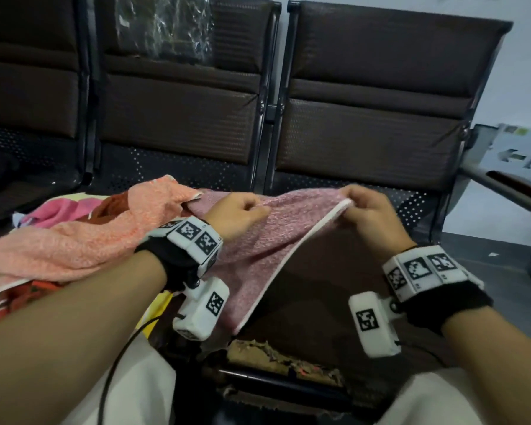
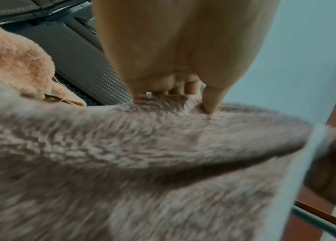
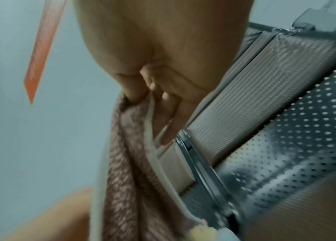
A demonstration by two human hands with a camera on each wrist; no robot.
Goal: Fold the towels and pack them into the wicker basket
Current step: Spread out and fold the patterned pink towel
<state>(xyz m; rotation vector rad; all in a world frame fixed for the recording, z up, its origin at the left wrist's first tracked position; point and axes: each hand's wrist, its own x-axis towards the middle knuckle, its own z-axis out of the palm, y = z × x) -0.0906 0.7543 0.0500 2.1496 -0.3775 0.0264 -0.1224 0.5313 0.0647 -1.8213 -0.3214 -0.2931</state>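
- My right hand (image 1: 370, 210) sits right of centre in the head view, fingers curled, pinching the white-trimmed edge of the pink towel (image 1: 258, 246) between thumb and fingertips
- On the right wrist view I see the same pinch: thumb on one side of the towel's pale hem (image 3: 152, 130), fingers (image 3: 171, 117) on the other, the cloth hanging down toward the bottom of the frame
- My left hand (image 1: 236, 213) is just left of centre in the head view, fingers curled into the pink towel's top edge, knuckles up
- On the left wrist view the fingertips (image 2: 210, 101) dig into the fuzzy pile near mid-frame; the picture is blurred, but I can see the cloth bunched under them
- Between my two hands the towel is held up and stretched, its white border (image 1: 288, 256) running diagonally down toward the lower centre
- An orange-pink towel (image 1: 74, 237) lies crumpled at the left of the head view, touching the pink one beside my left hand
- More coloured cloth (image 1: 59, 207) is heaped behind it at the far left
- Dark brown padded seats (image 1: 365, 118) fill the top of the frame
- I cannot find the wicker basket in any view
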